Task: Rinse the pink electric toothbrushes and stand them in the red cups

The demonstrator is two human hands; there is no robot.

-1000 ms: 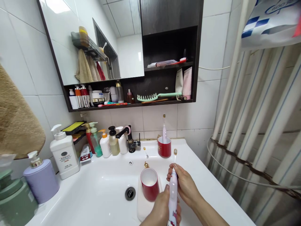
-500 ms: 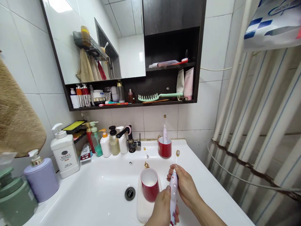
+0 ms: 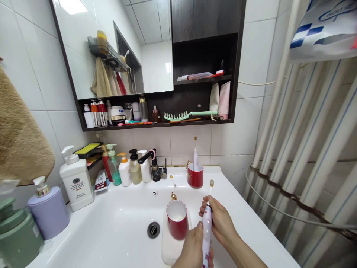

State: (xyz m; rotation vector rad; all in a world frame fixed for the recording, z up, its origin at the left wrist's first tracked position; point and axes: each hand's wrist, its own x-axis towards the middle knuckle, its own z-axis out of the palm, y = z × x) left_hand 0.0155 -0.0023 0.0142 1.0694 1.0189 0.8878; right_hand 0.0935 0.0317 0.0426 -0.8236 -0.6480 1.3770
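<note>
Sink (image 3: 119, 227), both hands (image 3: 192, 243) (image 3: 222, 222) on toothbrush (image 3: 206, 227), btm prob. cut off

Left hand (image 3: 191, 245), one: we list it at the bottom of the frame, right of centre, fingers curled round in a closed grip, thumb extended upward. Right hand (image 3: 221, 219), one: we enter it just above and to the right, thumb and fingertips drawn together in a pinch. Right forearm (image 3: 245, 251), one: bare, we note, slanting to the bottom edge.
</note>
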